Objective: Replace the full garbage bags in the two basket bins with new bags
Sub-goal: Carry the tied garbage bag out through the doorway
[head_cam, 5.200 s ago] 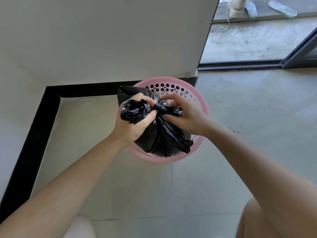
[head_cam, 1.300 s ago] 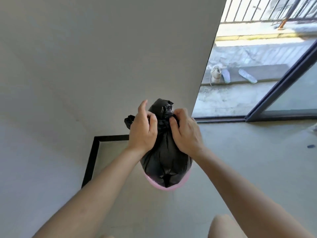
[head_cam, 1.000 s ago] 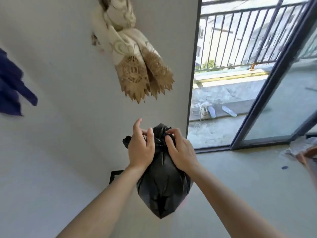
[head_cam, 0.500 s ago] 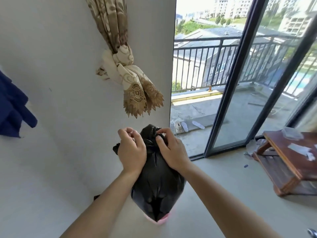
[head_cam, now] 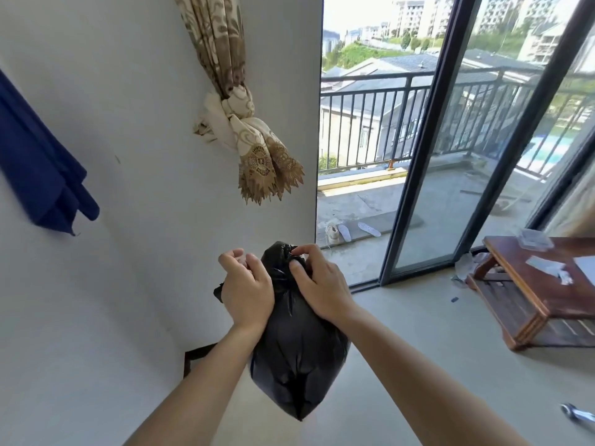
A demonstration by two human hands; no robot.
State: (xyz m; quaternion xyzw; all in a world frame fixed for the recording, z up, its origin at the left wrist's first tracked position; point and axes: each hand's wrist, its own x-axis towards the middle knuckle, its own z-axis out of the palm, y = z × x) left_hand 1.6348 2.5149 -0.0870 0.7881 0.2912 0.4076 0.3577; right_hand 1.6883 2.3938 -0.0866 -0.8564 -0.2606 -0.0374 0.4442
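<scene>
A full black garbage bag (head_cam: 297,358) hangs in the air in front of me, its neck gathered and knotted at the top. My left hand (head_cam: 246,292) grips the left side of the knotted neck, and my right hand (head_cam: 317,284) pinches the neck from the right with fingertips on the top tuft. The bag's pointed bottom hangs well above the floor. The pink basket bin is hidden from view, behind or below the bag.
A white wall stands close on the left with a knotted patterned curtain (head_cam: 244,123) and a blue cloth (head_cam: 38,169). A sliding glass door (head_cam: 415,175) opens onto a balcony. A low wooden table (head_cam: 534,284) stands at right. A metal object (head_cam: 578,415) lies on the floor.
The bag has been lifted out of the pink bin and raised, both hands staying on its knot. My view has tilted up from the floor to the wall and balcony.
</scene>
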